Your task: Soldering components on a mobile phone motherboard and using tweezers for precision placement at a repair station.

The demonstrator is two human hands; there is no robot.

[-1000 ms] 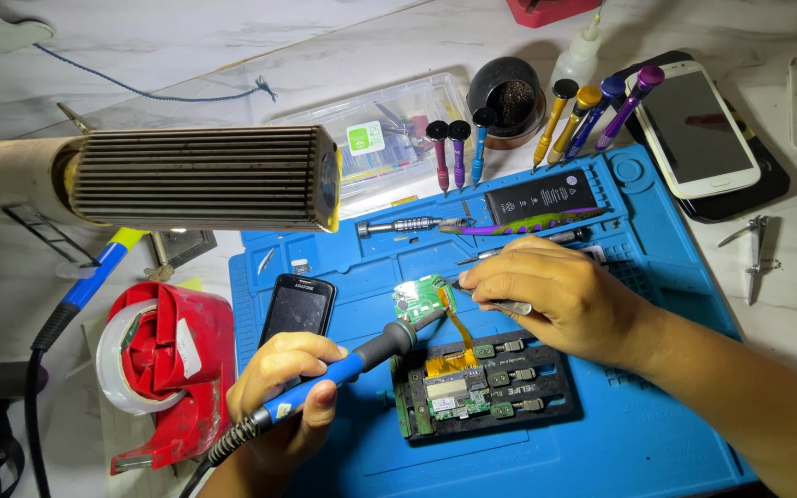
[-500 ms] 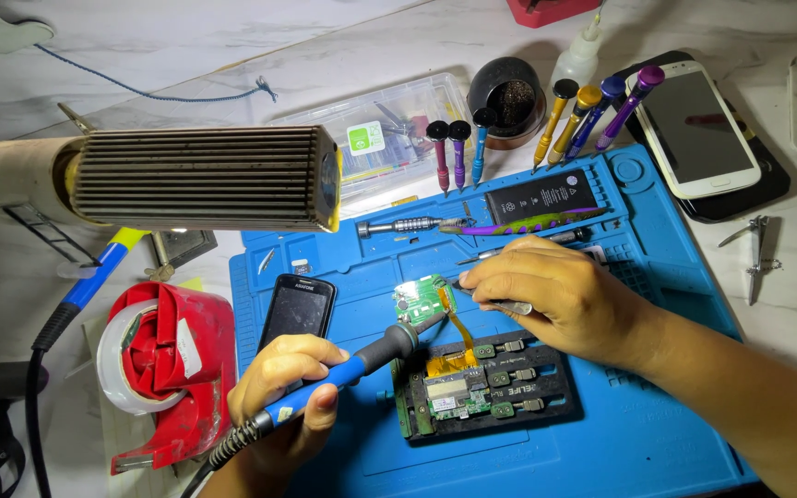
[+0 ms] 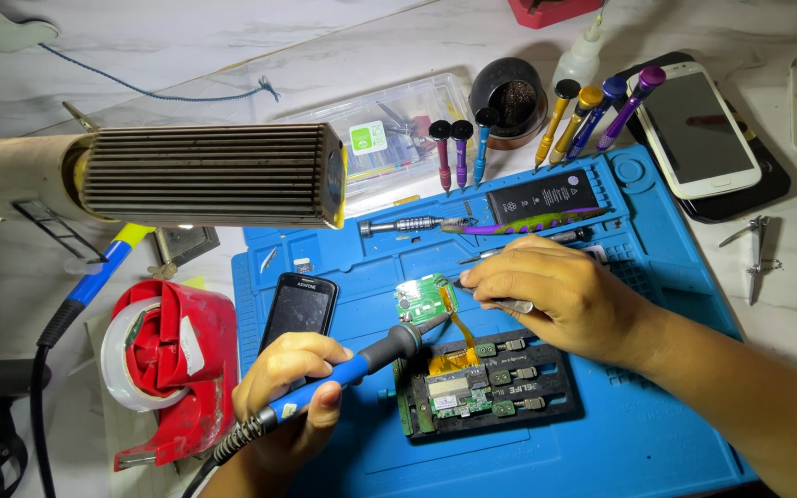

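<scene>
On the blue mat (image 3: 657, 433), a soldering iron (image 3: 362, 361) is clenched in the left hand (image 3: 290, 392), its tip at the small green board (image 3: 423, 297); the right hand (image 3: 560, 295) fingers grasp tweezers (image 3: 500, 301) beside it. Soldering is judged underway — steady, small moves are called for, since the black holder (image 3: 546, 392) and dark phone (image 3: 299, 309) crowd close.

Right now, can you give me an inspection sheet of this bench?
Surface: blue mat on a pale marbled table.
Job's things: small green board, lit; black board holder under it.
Clutter: screwdrivers, two phones, red tape dispenser, clear parts box.
Grippers: left hand grips soldering iron, tip at the board; right hand holds tweezers.
Cables: iron cord; blue wire.
Surroundings: ribbed lamp head.
</scene>
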